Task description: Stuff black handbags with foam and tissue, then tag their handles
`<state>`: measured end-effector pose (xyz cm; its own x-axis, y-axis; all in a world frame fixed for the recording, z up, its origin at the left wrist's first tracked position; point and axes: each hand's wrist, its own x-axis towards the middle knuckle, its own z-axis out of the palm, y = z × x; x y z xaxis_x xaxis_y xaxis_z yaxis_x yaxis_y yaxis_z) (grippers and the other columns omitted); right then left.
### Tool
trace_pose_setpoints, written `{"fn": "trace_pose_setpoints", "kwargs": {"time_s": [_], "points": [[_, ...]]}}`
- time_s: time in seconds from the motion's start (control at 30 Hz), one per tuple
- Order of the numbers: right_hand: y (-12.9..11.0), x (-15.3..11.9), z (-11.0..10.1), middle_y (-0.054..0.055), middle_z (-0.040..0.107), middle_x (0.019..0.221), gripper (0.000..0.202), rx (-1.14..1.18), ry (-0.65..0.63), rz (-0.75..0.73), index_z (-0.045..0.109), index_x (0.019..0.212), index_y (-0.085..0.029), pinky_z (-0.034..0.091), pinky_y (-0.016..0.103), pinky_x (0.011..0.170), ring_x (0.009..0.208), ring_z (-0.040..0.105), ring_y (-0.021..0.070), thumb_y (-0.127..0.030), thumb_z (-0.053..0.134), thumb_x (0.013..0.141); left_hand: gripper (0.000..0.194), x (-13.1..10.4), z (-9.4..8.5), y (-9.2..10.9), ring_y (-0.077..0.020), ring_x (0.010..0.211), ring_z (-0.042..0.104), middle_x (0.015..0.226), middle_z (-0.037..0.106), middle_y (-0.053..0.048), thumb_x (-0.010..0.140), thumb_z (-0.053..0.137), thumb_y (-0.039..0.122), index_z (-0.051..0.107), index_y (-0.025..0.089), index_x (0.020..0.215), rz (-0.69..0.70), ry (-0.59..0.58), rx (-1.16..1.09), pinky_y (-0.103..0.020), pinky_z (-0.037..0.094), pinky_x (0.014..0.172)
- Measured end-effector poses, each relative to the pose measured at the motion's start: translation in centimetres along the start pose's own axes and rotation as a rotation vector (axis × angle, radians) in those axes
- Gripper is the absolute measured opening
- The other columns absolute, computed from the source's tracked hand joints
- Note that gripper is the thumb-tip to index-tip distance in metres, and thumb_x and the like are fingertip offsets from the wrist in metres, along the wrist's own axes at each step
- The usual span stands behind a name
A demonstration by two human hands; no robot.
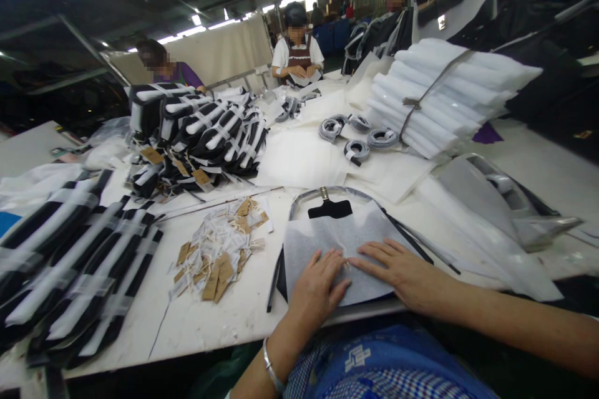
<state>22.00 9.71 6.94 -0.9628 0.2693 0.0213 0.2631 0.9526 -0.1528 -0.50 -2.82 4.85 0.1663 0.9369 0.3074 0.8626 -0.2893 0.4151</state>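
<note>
A whitish, thin sheet (309, 246) lies over a dark flat item at the table's front edge, perhaps a bag; black shows along its sides. At its far end sit a black tab (331, 209) with a metal clip and a grey strap loop (299, 197). My left hand (318, 287) rests flat on the sheet, fingers extended. Beside it, my right hand (405, 269) also presses flat on the sheet, its fingers pointing toward the left hand. The fingertips of both hands come close together near the sheet's middle. Neither hand grasps anything.
Tags with cords (218, 271) lie heaped to the left. Black-and-white wrapped bundles (84, 262) fill the far left, with more bundles (201, 118) behind. Coiled grey straps (356, 151) and a tied white stack (444, 87) stand beyond. A co-worker (298, 50) sits opposite.
</note>
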Motion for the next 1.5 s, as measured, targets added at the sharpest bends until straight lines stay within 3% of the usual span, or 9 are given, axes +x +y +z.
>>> {"fn": "trace_pose_setpoints", "kwargs": {"time_s": [0.27, 0.57, 0.7, 0.83, 0.93, 1.03, 1.2, 1.37, 1.5], "points": [[-0.2, 0.7, -0.1, 0.017, 0.057, 0.137, 0.084, -0.001, -0.037, 0.023, 0.049, 0.147, -0.027, 0.040, 0.058, 0.103, 0.125, 0.053, 0.0346, 0.001, 0.049, 0.068, 0.032, 0.1, -0.2, -0.1, -0.0192, 0.134, 0.052, 0.140, 0.060, -0.009, 0.097, 0.056, 0.031, 0.055, 0.021, 0.127, -0.024, -0.021, -0.020, -0.044, 0.038, 0.117], [0.1, 0.2, 1.1, 0.020, 0.050, 0.145, 0.080, 0.022, -0.114, 0.009, 0.052, 0.144, -0.026, 0.035, 0.064, 0.105, 0.133, 0.047, 0.0381, 0.002, 0.049, 0.069, 0.033, 0.1, -0.3, 0.0, -0.0195, 0.133, 0.052, 0.139, 0.060, -0.009, 0.098, 0.054, 0.033, 0.056, 0.019, 0.128, -0.027, -0.033, -0.031, -0.045, 0.037, 0.117], [0.6, -0.1, -0.4, 0.019, 0.045, 0.151, 0.079, 0.102, -0.194, 0.022, 0.048, 0.147, -0.026, 0.031, 0.066, 0.109, 0.139, 0.041, 0.0382, 0.000, 0.050, 0.073, 0.033, 0.1, -0.4, 0.0, -0.0198, 0.134, 0.051, 0.140, 0.060, -0.009, 0.098, 0.054, 0.033, 0.056, 0.019, 0.128, -0.028, -0.036, -0.038, -0.045, 0.036, 0.118], [1.4, 0.4, -4.4, 0.014, 0.041, 0.155, 0.063, 0.284, -0.305, -0.028, 0.044, 0.150, -0.026, 0.031, 0.056, 0.114, 0.142, 0.039, 0.0341, -0.030, 0.061, 0.089, 0.032, 0.0, -0.2, -0.1, -0.0205, 0.134, 0.051, 0.139, 0.060, -0.010, 0.099, 0.053, 0.033, 0.057, 0.018, 0.126, -0.023, -0.028, -0.027, -0.045, 0.037, 0.117], [1.1, 2.1, -6.0, 0.015, 0.060, 0.139, 0.048, 0.294, -0.286, 0.017, 0.064, 0.133, -0.021, 0.041, 0.049, 0.108, 0.129, 0.054, 0.0325, -0.050, 0.053, 0.096, 0.031, 0.1, -0.4, 0.0, -0.0210, 0.135, 0.051, 0.139, 0.060, -0.011, 0.100, 0.050, 0.033, 0.057, 0.017, 0.126, 0.002, -0.056, 0.016, -0.046, 0.036, 0.118], [0.4, 3.7, -4.5, 0.016, 0.068, 0.125, 0.041, 0.162, -0.108, 0.086, 0.072, 0.119, -0.017, 0.041, 0.051, 0.106, 0.117, 0.062, 0.0314, -0.045, 0.049, 0.099, 0.033, 0.5, -1.3, 0.2, -0.0227, 0.140, 0.044, 0.145, 0.056, -0.008, 0.101, 0.048, 0.036, 0.057, 0.019, 0.128, -0.019, -0.132, 0.087, -0.051, 0.029, 0.120], [1.4, 3.2, 0.3, 0.013, 0.035, 0.159, 0.066, 0.060, 0.043, -0.092, 0.037, 0.153, -0.024, 0.025, 0.058, 0.115, 0.144, 0.034, 0.0338, -0.052, 0.053, 0.096, 0.053, 1.0, -3.0, -0.7, -0.0260, 0.150, 0.023, 0.160, 0.035, -0.003, 0.096, 0.046, 0.057, 0.050, 0.025, 0.139, -0.008, -0.295, 0.117, -0.054, 0.021, 0.122], [2.3, 1.6, 1.2, 0.010, 0.032, 0.160, 0.069, 0.059, 0.096, -0.084, 0.033, 0.155, -0.024, 0.013, 0.057, 0.120, 0.149, 0.025, 0.0314, -0.052, 0.053, 0.095, 0.069, -0.3, -2.2, -2.0, -0.0303, 0.151, 0.018, 0.164, 0.025, -0.005, 0.093, 0.047, 0.063, 0.037, 0.027, 0.151, -0.001, -0.220, 0.225, -0.056, 0.017, 0.121], [2.5, 1.7, 1.4, 0.009, 0.039, 0.157, 0.070, -0.020, 0.149, -0.105, 0.037, 0.153, -0.020, 0.016, 0.053, 0.121, 0.148, 0.027, 0.0293, -0.053, 0.054, 0.094, 0.074, -0.5, -1.3, -2.9, -0.0323, 0.149, 0.023, 0.161, 0.032, -0.007, 0.091, 0.051, 0.064, 0.038, 0.024, 0.151, 0.094, -0.146, 0.339, -0.052, 0.012, 0.122]]}}
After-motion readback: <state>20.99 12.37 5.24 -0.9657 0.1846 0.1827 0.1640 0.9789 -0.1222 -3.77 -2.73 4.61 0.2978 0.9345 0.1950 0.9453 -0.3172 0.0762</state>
